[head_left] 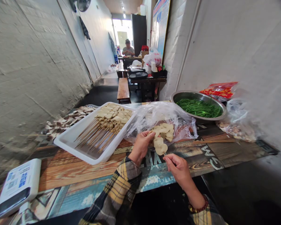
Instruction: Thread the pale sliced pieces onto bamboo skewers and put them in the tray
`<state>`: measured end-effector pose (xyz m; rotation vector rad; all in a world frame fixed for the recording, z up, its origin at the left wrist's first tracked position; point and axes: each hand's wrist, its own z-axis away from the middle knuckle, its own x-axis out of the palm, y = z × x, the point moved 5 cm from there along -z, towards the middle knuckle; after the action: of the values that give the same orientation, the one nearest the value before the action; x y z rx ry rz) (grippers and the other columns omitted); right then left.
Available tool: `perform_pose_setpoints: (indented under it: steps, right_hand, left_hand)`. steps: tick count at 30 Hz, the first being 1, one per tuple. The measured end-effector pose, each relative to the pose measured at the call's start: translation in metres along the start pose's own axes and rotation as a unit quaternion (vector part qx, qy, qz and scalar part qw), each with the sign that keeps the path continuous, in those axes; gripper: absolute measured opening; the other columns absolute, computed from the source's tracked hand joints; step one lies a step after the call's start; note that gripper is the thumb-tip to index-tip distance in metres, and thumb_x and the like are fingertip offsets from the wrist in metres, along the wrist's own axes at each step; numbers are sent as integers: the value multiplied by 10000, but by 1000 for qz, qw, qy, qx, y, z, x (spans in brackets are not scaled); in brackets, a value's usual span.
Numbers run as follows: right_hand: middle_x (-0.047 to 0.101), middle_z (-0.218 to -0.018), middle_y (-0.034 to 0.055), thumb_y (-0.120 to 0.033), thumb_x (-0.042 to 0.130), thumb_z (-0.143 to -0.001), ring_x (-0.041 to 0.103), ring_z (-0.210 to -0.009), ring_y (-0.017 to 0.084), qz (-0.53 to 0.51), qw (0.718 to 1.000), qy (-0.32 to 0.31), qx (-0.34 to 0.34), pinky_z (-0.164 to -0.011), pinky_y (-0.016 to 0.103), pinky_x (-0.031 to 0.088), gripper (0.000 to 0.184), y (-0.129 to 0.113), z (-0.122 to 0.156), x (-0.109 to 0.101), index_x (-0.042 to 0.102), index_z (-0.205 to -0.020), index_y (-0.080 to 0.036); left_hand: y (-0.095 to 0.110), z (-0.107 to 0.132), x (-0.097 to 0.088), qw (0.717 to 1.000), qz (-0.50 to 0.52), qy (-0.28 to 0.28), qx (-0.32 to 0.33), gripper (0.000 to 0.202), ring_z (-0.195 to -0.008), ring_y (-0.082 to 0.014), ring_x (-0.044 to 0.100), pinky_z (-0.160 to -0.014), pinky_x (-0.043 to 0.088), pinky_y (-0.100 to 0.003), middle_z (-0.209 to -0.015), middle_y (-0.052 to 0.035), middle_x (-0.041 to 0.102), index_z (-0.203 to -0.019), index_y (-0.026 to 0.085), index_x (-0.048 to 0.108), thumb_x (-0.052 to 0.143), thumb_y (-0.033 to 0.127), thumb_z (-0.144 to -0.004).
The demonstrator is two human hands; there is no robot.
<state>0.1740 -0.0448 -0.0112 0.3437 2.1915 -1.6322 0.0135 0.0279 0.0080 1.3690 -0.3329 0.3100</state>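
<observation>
In front of me, my right hand (179, 168) pinches the lower end of a wooden skewer threaded with pale, round, flat slices (160, 147). My left hand (141, 146) is closed, its thumb and fingers pinching at the upper side of these slices; the exact grip is partly hidden. Just behind lies a pile of loose pale slices (166, 131) on a clear plastic bag (152, 114). To the left, a white tray (63, 139) contains many finished skewers (100, 131) of similar slices, sticks pointing toward me.
A steel bowl (221, 116) of green chives (199, 107) stands at the back right, beside bagged food (240, 125). Bare skewers (214, 141) lie on the wooden table (79, 170). Mushroom pieces (67, 120) are left of the tray; a white device (18, 187) sits front left. A person (128, 50) sits far back.
</observation>
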Motion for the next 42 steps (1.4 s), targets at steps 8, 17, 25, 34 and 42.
perform_pose_setpoints:
  steps: [8,17,25,34,42]
  right_hand:
    - [509,-471,-43,-338,499,-906,499,-449,113,-23,1000,1,8,-504,218,377,291,2,-1,-1,667,-757,-154]
    - [500,-464,-48,-382,503,-908,477,-443,112,-98,994,11,49,-483,214,361,305,12,-2,0,666,-788,-153]
    - [501,-465,-46,-381,493,-915,482,-442,113,-72,997,9,40,-489,217,366,315,10,-1,-1,666,-785,-151]
    - [497,-460,-48,-387,492,-918,476,-441,110,-77,996,22,39,-486,219,369,317,8,-1,-2,663,-791,-153]
    - [508,-455,-51,-375,488,-920,488,-427,110,-67,997,-5,29,-490,220,374,307,7,-2,0,661,-802,-151]
  left_hand:
    - [-1,3,3,1000,6,-11,-14,353,-511,-100,564,-522,434,-215,-647,-28,673,-702,122,687,831,419,-577]
    - [4,6,11,997,36,-66,-12,424,-560,-115,591,-575,471,-235,-710,-46,675,-805,127,696,794,497,-623]
    - [-2,5,8,999,9,-37,-12,399,-516,-91,541,-536,438,-214,-637,-18,641,-717,122,677,811,477,-595]
    - [1,8,14,998,22,-55,-10,373,-560,-111,572,-544,461,-220,-683,-28,662,-768,141,692,807,459,-611]
    - [-2,5,15,996,57,-64,-15,406,-608,-135,614,-584,473,-231,-746,-69,710,-874,119,732,803,440,-635]
